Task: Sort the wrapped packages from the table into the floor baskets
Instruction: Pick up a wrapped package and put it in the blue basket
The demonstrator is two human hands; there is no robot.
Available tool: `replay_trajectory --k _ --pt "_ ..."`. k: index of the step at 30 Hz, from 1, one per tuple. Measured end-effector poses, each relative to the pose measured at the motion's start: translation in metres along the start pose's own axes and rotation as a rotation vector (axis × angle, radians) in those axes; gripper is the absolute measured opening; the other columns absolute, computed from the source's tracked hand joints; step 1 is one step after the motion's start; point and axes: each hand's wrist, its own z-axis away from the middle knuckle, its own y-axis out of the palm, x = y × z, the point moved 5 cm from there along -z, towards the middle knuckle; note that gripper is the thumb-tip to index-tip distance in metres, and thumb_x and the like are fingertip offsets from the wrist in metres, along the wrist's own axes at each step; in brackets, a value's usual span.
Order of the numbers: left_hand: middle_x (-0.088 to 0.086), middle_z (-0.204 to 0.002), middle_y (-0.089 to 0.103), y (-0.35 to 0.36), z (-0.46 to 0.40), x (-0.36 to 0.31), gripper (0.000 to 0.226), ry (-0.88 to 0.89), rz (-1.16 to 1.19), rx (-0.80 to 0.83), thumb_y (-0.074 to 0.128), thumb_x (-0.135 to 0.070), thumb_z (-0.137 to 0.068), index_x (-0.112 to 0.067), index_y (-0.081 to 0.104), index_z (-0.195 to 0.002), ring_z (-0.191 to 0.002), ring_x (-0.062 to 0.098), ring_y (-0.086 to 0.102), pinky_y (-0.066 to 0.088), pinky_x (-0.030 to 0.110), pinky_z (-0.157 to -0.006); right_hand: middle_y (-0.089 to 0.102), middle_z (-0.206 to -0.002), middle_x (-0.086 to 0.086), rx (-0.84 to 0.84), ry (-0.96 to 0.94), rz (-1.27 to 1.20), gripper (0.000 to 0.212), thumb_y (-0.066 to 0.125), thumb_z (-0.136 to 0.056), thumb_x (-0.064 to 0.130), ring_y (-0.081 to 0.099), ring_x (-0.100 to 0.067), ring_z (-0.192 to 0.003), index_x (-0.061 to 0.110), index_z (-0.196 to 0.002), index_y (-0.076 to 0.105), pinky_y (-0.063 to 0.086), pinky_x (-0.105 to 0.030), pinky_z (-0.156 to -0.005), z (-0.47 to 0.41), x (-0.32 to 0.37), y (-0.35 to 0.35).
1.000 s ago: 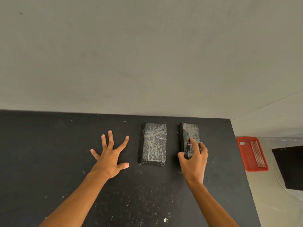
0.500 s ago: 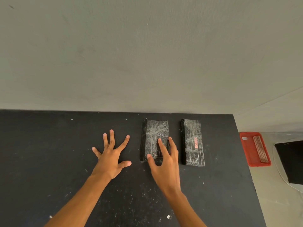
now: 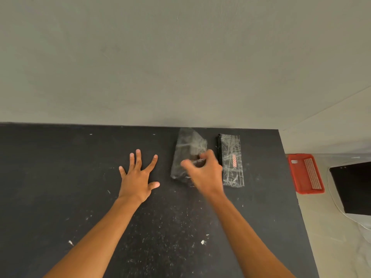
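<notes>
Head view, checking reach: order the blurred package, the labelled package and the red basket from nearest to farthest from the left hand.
1. Blurred package, just right of the left hand, under the right hand.
2. Labelled package, further right on the table.
3. Red basket, on the floor beyond the table's right edge.

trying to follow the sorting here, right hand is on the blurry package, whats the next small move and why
Probably lift the left package clear of the black table and swing it right toward the red basket on the floor. The right hand is curled on it and it looks tilted and blurred, as if coming up. The left hand lies flat; the right package remains.
</notes>
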Motion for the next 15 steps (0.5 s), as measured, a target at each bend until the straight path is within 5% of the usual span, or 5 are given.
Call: replay_trajectory --k 3,6,9,12,15 --pt "0.015 -0.174 -0.015 -0.007 0.017 -0.01 0.088 -0.028 0.04 0.022 0.062 -0.038 -0.102 -0.039 0.003 -0.166 -0.162 0.033 -0.006 0.023 0.057 -0.126 0.08 -0.092 -0.008 0.175 0.239 -0.808 0.035 0.067 -0.084 0.039 0.07 -0.031 -0.09 0.011 -0.104 0.072 0.06 -0.039 -0.076 0.017 -0.017 -0.044" --pt "0.012 -0.174 -0.014 -0.002 0.04 -0.014 0.082 -0.046 0.092 0.066 0.058 -0.024 -0.104 -0.038 0.007 -0.167 -0.163 0.029 -0.003 0.032 0.053 -0.124 0.077 -0.126 -0.021 0.415 0.294 -1.245 0.053 0.059 -0.093 0.037 0.072 -0.039 -0.115 0.007 -0.134 0.072 0.052 -0.061 -0.103 0.049 -0.032 -0.079" --pt "0.01 -0.174 -0.016 0.009 0.065 -0.016 0.08 -0.047 0.082 0.131 0.055 -0.025 -0.105 -0.039 0.006 -0.167 -0.162 0.027 -0.004 0.039 0.05 -0.12 0.076 -0.13 -0.019 0.492 0.298 -1.415 0.05 0.073 -0.083 0.035 0.074 -0.039 -0.116 0.009 -0.126 0.079 0.049 -0.059 -0.111 0.079 -0.047 -0.098" --pt "0.011 -0.175 -0.013 0.009 0.078 -0.018 0.079 -0.043 0.037 0.181 0.054 -0.03 -0.105 -0.039 0.006 -0.166 -0.163 0.028 -0.001 0.036 0.052 -0.122 0.064 -0.147 -0.019 0.48 0.316 -1.485 0.063 0.089 -0.071 0.034 0.061 -0.042 -0.133 0.009 -0.128 0.077 0.031 -0.063 -0.126 0.099 -0.057 -0.101" --pt "0.013 -0.175 -0.009 0.005 0.079 -0.022 0.075 -0.059 0.019 0.214 0.052 -0.033 -0.105 -0.038 0.009 -0.167 -0.163 0.03 0.001 0.033 0.053 -0.123 0.053 -0.155 -0.018 0.539 0.34 -1.518 0.06 0.081 -0.081 0.039 0.045 -0.041 -0.145 0.011 -0.133 0.073 0.022 -0.065 -0.129 0.114 -0.056 -0.1"
